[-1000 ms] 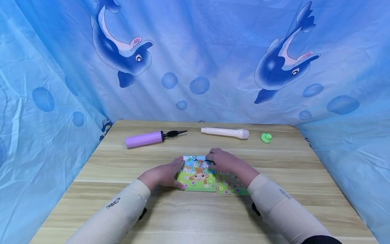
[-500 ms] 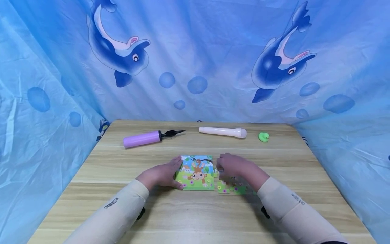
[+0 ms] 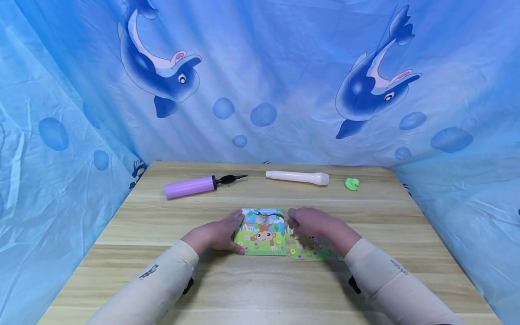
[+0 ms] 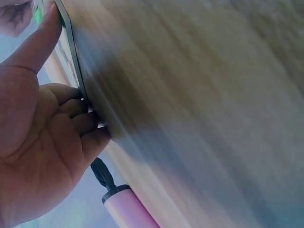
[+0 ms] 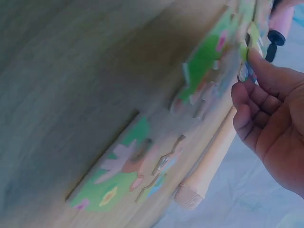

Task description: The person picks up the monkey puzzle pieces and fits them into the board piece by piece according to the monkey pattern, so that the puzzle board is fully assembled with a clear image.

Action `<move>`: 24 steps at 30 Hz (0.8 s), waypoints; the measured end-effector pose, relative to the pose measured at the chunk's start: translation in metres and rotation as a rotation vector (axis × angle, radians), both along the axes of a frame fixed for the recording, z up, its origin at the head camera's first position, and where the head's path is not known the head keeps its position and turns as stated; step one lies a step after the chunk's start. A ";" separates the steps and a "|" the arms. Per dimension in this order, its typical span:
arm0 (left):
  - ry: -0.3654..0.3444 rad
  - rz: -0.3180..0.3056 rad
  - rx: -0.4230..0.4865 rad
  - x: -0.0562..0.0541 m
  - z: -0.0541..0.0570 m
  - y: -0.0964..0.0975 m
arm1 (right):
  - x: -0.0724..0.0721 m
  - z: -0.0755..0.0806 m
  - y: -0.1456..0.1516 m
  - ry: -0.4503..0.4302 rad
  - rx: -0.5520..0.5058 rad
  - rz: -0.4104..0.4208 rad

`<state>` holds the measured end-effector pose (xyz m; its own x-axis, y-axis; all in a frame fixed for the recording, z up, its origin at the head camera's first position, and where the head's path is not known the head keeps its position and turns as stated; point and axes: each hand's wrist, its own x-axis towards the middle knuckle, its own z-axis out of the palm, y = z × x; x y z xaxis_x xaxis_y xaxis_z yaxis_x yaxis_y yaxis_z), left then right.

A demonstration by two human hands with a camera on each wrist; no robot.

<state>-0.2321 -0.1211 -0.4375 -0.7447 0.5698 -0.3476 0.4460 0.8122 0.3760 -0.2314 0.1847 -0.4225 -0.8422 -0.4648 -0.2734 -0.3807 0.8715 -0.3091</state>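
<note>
A square puzzle board (image 3: 260,249) with a cartoon monkey, flowers and blue sky lies flat on the table. My left hand (image 3: 219,232) holds it by the left side, thumb at the near corner and fingers farther up the edge; in the left wrist view the fingers bend against that edge. My right hand (image 3: 318,224) is just past the board's right edge, above loose puzzle pieces (image 3: 298,255). In the right wrist view its thumb and forefinger pinch a small puzzle piece (image 5: 245,72), mostly covered by the fingers. Larger loose pieces (image 5: 114,178) lie below that hand.
Along the back of the table (image 3: 260,289) lie a purple hand pump (image 3: 189,187) with a black nozzle, a pale pink toy microphone (image 3: 296,176) and a small green rubber duck (image 3: 351,184). A blue dolphin-print curtain (image 3: 264,54) surrounds the table.
My right hand has moved off the board's upper right corner, to the right over the loose pieces, and stays there since half a second ago. The left hand has kept its place on the board.
</note>
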 end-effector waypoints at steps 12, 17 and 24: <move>-0.011 -0.007 -0.009 0.003 0.005 -0.001 | -0.007 0.025 -0.012 0.018 -0.158 0.094; -0.014 -0.002 -0.007 0.003 0.006 -0.001 | -0.010 0.018 -0.032 0.021 -0.141 0.104; -0.016 -0.009 -0.005 0.003 0.006 -0.001 | -0.013 0.006 -0.057 0.037 -0.139 0.128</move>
<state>-0.2296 -0.1223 -0.4319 -0.7339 0.5747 -0.3622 0.4471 0.8100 0.3794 -0.2442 0.1272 -0.4166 -0.7821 -0.5997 -0.1694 -0.4986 0.7653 -0.4070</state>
